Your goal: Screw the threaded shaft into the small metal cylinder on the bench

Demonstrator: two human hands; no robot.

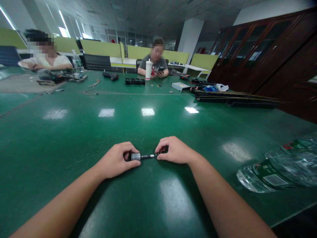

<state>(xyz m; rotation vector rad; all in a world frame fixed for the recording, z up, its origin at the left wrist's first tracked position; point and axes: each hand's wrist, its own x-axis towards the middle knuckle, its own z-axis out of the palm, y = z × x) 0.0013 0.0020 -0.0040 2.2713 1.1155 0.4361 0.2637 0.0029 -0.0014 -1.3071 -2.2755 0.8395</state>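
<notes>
Low in the middle of the head view, my left hand (119, 159) grips a silver metal cylinder (135, 156) between thumb and fingers. A thin dark and silver shaft (147, 156) sticks out of the cylinder toward the right. At the shaft's right end, my right hand (172, 151) pinches a small black coiled piece (157, 154), which looks like a spring. The fingers partly cover it. Both hands are just over the green table (99, 191), and the parts lie roughly level between them.
Plastic bottles (274, 175) lie at the right. Dark long strips (232, 98) and a silver box (180, 86) are at the back right. A white cup (148, 70), a black block (135, 81) and a cord (92, 88) stand or lie farther back. Two people sit across the table.
</notes>
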